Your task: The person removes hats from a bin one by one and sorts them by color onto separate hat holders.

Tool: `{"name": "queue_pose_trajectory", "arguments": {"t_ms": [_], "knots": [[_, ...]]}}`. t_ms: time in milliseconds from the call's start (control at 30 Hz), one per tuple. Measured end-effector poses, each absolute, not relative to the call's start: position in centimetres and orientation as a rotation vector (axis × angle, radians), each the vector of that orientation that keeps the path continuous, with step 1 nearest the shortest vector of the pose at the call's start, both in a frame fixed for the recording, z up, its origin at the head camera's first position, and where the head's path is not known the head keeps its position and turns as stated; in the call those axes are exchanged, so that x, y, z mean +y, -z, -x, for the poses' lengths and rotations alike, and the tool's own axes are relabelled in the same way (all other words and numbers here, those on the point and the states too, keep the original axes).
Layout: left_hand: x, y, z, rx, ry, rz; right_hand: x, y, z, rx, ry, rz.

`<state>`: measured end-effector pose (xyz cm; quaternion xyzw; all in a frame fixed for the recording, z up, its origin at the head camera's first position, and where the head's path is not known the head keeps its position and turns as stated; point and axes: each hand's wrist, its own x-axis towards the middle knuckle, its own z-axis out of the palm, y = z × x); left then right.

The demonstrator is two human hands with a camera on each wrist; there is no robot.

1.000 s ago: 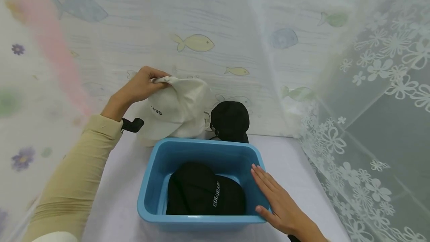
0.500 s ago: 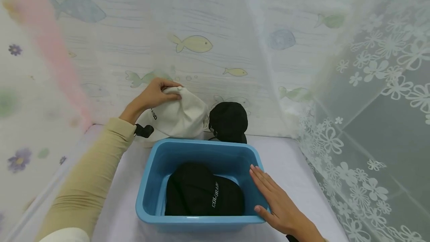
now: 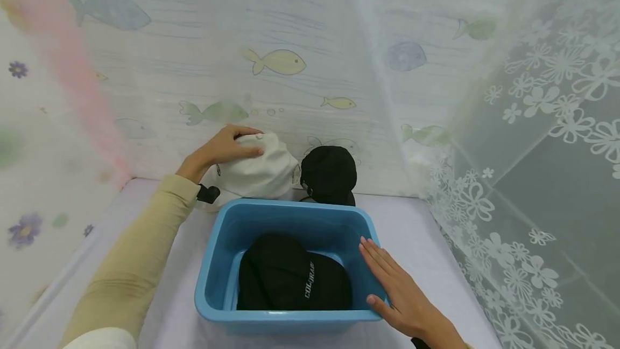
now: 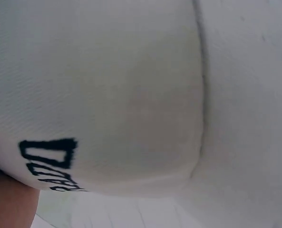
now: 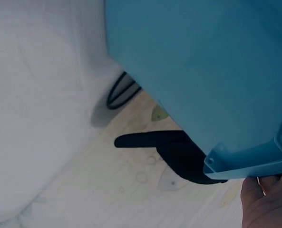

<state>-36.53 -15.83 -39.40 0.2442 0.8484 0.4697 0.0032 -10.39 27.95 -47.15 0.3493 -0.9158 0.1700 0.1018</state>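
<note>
In the head view my left hand [image 3: 224, 147] holds the top of a white cap [image 3: 271, 174], thumb and fingers spread over its crown by the button. Dark lettering on this white cap [image 4: 121, 95] fills the left wrist view. My right hand [image 3: 402, 298] lies with straight fingers along the right rim of a blue plastic bin [image 3: 286, 315]. A black cap [image 3: 278, 279] with white lettering sits inside the bin. Behind the bin, right of the white cap, stands another black cap [image 3: 330, 174]. From the right wrist, fingers [image 5: 269, 194] show at the bin's edge.
A white cloth [image 3: 397, 230] covers the surface under the bin. A fish-patterned curtain [image 3: 290, 90] hangs close behind the caps, and a sheer flowered curtain [image 3: 533, 203] hangs on the right.
My left hand has come down and a little to the right with the white cap, whose crown now sits lower and rounder behind the bin. The right hand stays on the rim.
</note>
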Motion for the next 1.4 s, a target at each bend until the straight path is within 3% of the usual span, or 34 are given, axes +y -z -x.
{"name": "queue_pose_trajectory", "arguments": {"t_ms": [467, 1067, 1233, 1400], "knots": [[-16.0, 40.4, 35.7, 2.712, -1.518, -0.760, 28.0, 47.4, 10.2, -2.685, -0.578, -1.053], [-16.9, 40.9, 33.0, 2.821, -2.109, -0.771, 28.2, 46.8, 10.2, -2.698, -0.577, -1.065], [-18.2, 41.3, 30.7, 2.854, -2.205, -0.607, 28.1, 45.9, 10.0, -2.768, -0.544, -1.029], [-19.3, 42.8, 28.4, 2.923, -2.149, -0.276, 27.7, 43.3, 9.3, -2.976, -0.605, -0.879]]}}
